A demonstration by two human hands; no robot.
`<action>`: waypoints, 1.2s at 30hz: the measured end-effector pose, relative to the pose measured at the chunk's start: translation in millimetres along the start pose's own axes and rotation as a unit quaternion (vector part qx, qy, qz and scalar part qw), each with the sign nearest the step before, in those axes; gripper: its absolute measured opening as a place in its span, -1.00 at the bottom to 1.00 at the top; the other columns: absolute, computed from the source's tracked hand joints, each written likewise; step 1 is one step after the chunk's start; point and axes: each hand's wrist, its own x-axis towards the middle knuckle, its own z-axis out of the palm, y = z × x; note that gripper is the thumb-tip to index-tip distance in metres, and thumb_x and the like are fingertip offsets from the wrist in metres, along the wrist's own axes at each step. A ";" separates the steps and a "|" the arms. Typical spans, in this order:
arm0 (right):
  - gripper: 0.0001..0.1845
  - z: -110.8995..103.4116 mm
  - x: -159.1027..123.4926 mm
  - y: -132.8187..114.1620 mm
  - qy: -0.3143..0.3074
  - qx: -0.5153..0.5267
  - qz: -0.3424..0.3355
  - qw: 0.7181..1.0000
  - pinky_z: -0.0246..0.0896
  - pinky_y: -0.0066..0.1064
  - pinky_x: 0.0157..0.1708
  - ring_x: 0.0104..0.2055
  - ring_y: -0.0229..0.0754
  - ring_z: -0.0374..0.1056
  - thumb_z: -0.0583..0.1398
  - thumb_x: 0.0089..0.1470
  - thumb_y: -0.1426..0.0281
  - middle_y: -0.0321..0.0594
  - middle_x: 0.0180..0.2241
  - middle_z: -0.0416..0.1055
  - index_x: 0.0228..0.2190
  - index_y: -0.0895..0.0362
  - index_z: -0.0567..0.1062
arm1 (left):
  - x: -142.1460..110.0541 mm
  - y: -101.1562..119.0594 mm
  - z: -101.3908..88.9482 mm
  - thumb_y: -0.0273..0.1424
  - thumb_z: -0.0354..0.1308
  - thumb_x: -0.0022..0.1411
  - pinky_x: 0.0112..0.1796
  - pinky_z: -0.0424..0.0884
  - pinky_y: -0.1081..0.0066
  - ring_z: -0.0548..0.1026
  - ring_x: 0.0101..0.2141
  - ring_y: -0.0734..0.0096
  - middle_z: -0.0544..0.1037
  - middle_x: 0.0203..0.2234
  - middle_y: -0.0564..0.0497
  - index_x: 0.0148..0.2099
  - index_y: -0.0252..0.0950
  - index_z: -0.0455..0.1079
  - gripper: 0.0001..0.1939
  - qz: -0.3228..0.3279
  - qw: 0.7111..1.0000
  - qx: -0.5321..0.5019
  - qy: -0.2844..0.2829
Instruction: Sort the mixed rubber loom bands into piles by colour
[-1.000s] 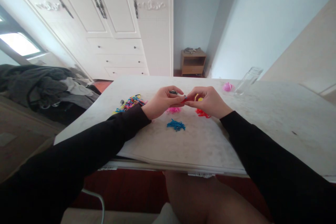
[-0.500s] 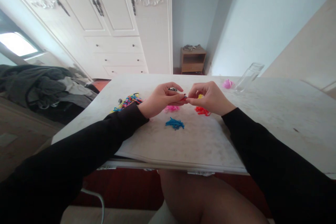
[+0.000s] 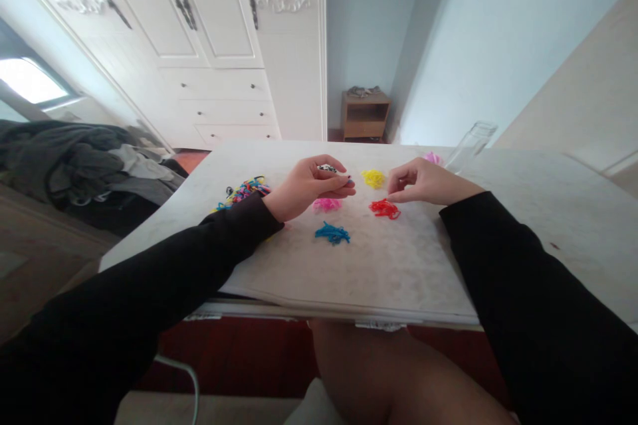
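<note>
My left hand (image 3: 319, 186) hovers over the table with thumb and fingers pinched on small rubber bands, a bit of blue and red showing at the fingertips. Just under it lies a pink pile of rubber bands (image 3: 327, 205). My right hand (image 3: 419, 182) is closed, its fingertips at the upper edge of a red pile of rubber bands (image 3: 385, 208); what they pinch is too small to make out. Between the hands, farther back, is a yellow pile of rubber bands (image 3: 373, 178). A blue pile (image 3: 332, 233) sits nearer to me. Black-and-white bits (image 3: 327, 168) show behind my left fingers.
A mixed multicoloured heap of rubber bands (image 3: 246, 191) lies beside my left forearm. At the back right, a clear glass jar (image 3: 471, 146) stands beside a pink object (image 3: 433, 158), partly behind my right hand. The white table (image 3: 389, 272) ends close to my legs.
My right hand has parted from my left and moved right to the red pile, uncovering the yellow pile. The left hand has stayed in place, still pinching.
</note>
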 end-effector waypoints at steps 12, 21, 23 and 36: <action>-0.70 17.0 2.3 -15.1 0.081 0.005 -0.067 0.994 0.02 -0.39 -0.51 -0.53 -0.31 0.20 0.53 -0.08 0.19 -0.38 -0.61 0.33 -0.45 0.12 0.64 | -1.2 -1.6 0.9 -0.33 0.60 0.10 0.05 0.64 0.19 0.76 -0.18 0.25 0.76 -0.31 -0.12 -0.16 -0.33 0.43 -0.58 0.001 1.000 0.002 -0.017; -0.67 38.2 9.2 -22.4 0.138 0.049 -0.107 0.983 0.10 -0.37 -0.46 -0.47 -0.29 0.22 0.52 -0.05 0.16 -0.35 -0.55 0.36 -0.31 0.13 0.72 | -2.8 -4.5 0.0 -0.29 0.61 0.07 0.02 0.63 0.22 0.75 -0.17 0.27 0.77 -0.22 -0.17 -0.10 -0.34 0.45 -0.53 0.018 0.998 0.023 -0.060; -0.68 38.8 9.3 -22.3 0.135 0.048 -0.109 0.984 0.10 -0.37 -0.46 -0.46 -0.29 0.23 0.52 -0.04 0.17 -0.33 -0.54 0.37 -0.31 0.12 0.73 | -2.6 -5.0 0.0 -0.31 0.60 0.08 0.00 0.63 0.23 0.75 -0.17 0.27 0.77 -0.22 -0.17 -0.09 -0.34 0.45 -0.53 0.018 0.998 0.028 -0.061; -0.70 42.0 9.6 -24.6 0.135 0.027 -0.128 0.982 0.10 -0.32 -0.44 -0.45 -0.26 0.24 0.49 0.02 0.13 -0.26 -0.50 0.45 -0.27 0.07 0.79 | -4.1 -4.5 1.6 -0.34 0.59 0.10 -0.02 0.62 0.26 0.74 -0.20 0.30 0.77 -0.23 -0.15 -0.13 -0.31 0.41 -0.56 0.016 0.996 0.030 -0.082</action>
